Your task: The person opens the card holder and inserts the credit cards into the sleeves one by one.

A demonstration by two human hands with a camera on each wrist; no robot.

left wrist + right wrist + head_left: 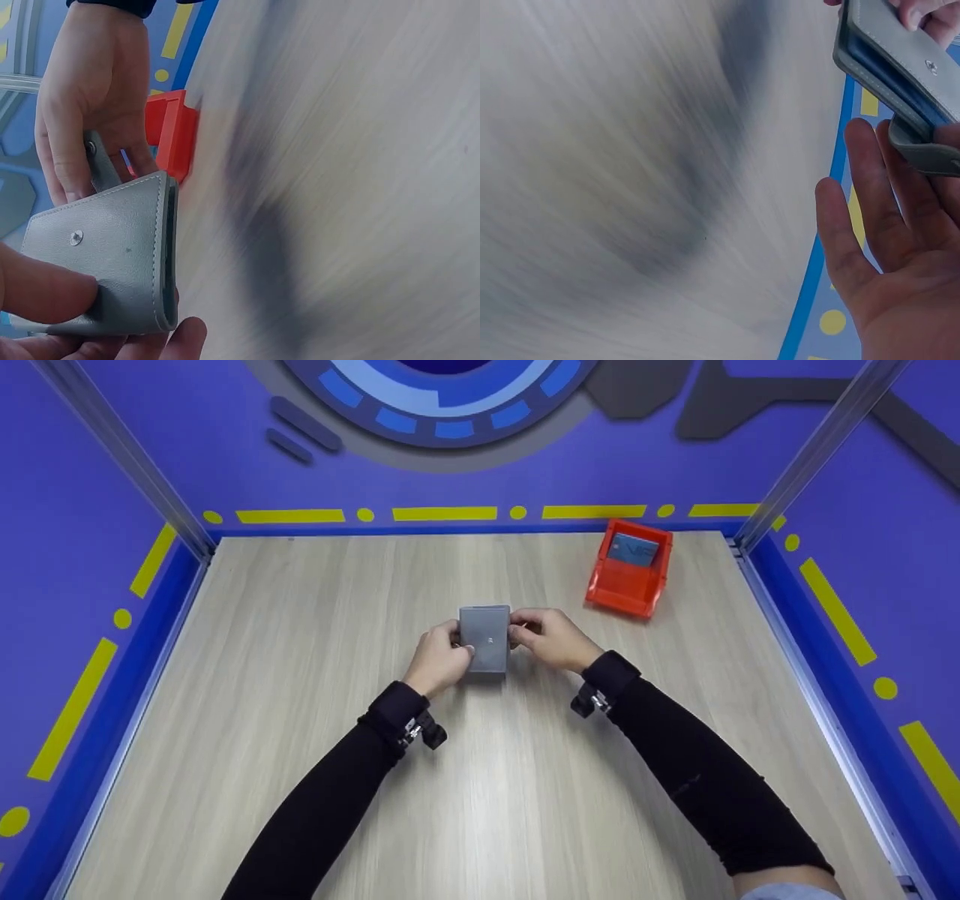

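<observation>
A small grey wallet (486, 624) with stitched edges is held above the table, around the middle. My left hand (441, 660) grips it from the left side, thumb on the front face and fingers behind. A metal snap stud (76, 238) shows on that face. On the right edge a short closure strap (103, 166) with a snap stands loose from the front. My right hand (556, 639) pinches this strap between thumb and index finger; its other fingers are spread in the right wrist view. Seen edge-on, the wallet (885, 60) has a dark inside.
An open red box (628, 589) stands at the back right of the wooden table (315, 607), with a blue-grey card-like piece (632, 550) in its far part. Blue panels with yellow marks enclose the table at the back and sides.
</observation>
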